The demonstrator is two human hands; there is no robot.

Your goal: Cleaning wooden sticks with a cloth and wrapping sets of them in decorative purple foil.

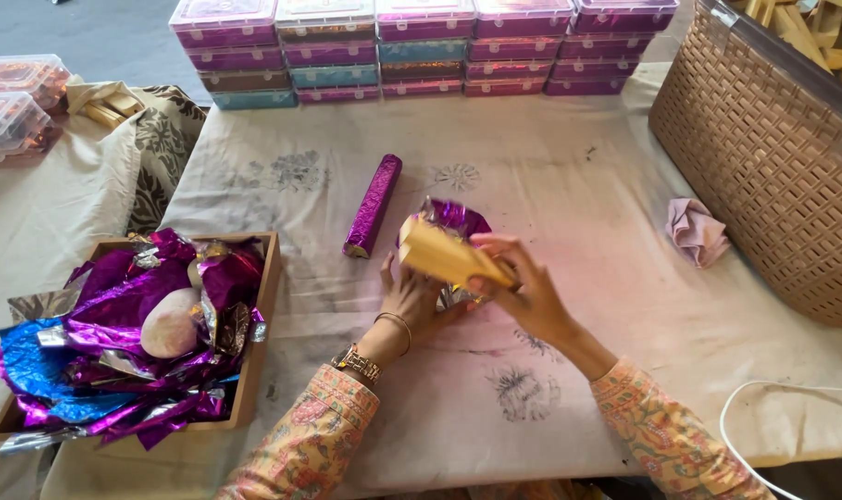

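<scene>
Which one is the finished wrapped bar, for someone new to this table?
Start at the stacked boxes along the table's far edge and come toward the hands. The wrapped bar lies alone on the cloth, left of the bare tan bar. It is fully covered in shiny purple foil.

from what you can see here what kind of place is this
Likely a small packing workshop for sweets or similar bars: stacked lidded boxes at the back, a wooden tray of foil sheets, one bar already wrapped in purple foil.

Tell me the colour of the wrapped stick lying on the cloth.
Shiny purple foil on the wrapped stick, seen best in the head view.
</scene>
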